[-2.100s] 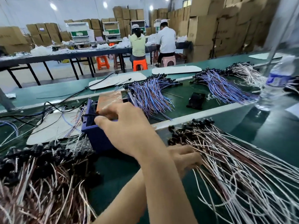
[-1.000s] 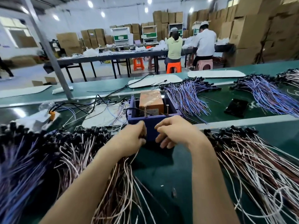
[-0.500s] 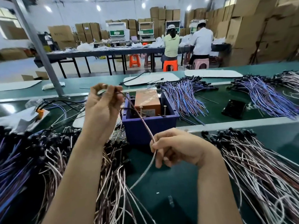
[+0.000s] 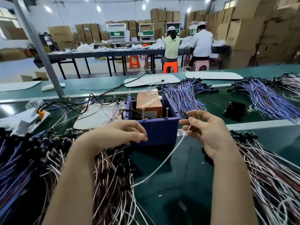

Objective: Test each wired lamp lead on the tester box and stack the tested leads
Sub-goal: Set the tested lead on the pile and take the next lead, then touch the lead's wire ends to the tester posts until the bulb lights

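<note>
The blue tester box (image 4: 155,129) stands mid-bench, holding an orange block (image 4: 149,103) and two upright metal pins (image 4: 143,113). Just right of the box, my right hand (image 4: 206,135) pinches a white lamp lead (image 4: 162,161) near its end. From there the lead sags down and left to the left pile of pink-white leads (image 4: 105,176). My left hand (image 4: 123,133) hovers over that pile beside the box's front left corner, fingers loosely curled, with nothing visible in them. A second pink-white pile (image 4: 267,176) lies under my right forearm.
Bundles of purple-blue leads (image 4: 183,93) (image 4: 263,95) lie behind the box, and more at far left (image 4: 13,168). A black phone (image 4: 234,108) lies right of the box. Black cables and a white board (image 4: 97,114) are at its left. Two people sit at a far table.
My left hand has come down from its raised position to the left pile, and the lead's far end now rests there. My right hand has lifted slightly beside the box, still pinching the lead.
</note>
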`<move>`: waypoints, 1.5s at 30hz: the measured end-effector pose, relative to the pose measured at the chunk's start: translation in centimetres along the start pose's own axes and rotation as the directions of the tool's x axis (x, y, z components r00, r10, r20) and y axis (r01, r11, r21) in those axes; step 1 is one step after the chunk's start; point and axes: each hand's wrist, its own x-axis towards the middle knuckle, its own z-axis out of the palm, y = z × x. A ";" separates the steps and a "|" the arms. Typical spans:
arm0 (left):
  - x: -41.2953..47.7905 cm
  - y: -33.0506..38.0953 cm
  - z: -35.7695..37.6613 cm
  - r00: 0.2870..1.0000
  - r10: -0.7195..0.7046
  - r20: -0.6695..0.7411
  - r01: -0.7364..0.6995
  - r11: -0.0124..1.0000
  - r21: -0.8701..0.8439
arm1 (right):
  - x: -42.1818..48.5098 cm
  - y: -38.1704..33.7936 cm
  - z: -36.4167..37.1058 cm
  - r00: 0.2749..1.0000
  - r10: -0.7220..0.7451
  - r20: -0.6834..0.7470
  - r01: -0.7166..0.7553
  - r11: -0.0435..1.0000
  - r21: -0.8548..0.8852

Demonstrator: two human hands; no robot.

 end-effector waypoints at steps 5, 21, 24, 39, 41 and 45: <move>4.4 0.0 6.3 0.981 -0.110 0.158 0.087 0.986 0.141 | 0.0 0.2 0.2 0.997 -0.043 0.069 0.049 0.995 -0.092; 6.7 -0.9 10.0 0.999 0.020 -0.037 -0.019 1.000 0.025 | 0.2 0.4 -0.1 0.998 0.018 -0.055 -0.030 0.975 -0.219; 6.3 0.0 9.6 0.995 0.033 -0.098 -0.048 0.988 -0.150 | 0.5 0.5 -0.4 0.994 0.020 -0.106 -0.045 0.970 -0.238; 3.1 -0.1 3.2 0.934 -0.225 -0.278 0.125 0.934 -0.335 | 0.9 1.8 -0.2 0.989 0.115 -0.096 -0.143 0.920 -0.366; 2.9 -0.3 2.8 0.928 -0.228 -0.295 0.113 0.926 -0.360 | 0.8 1.7 0.0 0.987 0.142 -0.070 -0.158 0.918 -0.362; 3.2 -0.6 2.9 0.908 -0.226 -0.351 0.096 0.931 -0.352 | 0.6 1.6 0.2 0.988 0.150 -0.026 -0.148 0.905 -0.398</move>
